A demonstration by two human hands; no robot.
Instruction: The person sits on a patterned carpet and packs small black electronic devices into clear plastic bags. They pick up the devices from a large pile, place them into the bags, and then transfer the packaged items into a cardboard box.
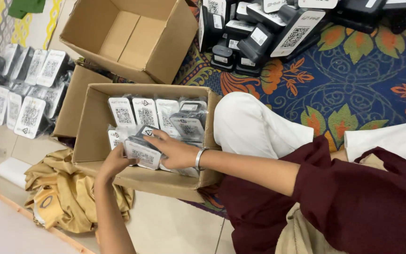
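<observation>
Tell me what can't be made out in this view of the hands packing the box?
- Head view: the packet under both hands; the left hand and right hand cover most of its face.
- Lower layers in the packed box: hidden by the top packets.
- Left hand's fingertips: tucked behind the packet.
- Pile of black devices: cut off by the top edge.
- Empty box: its top is cropped.
</observation>
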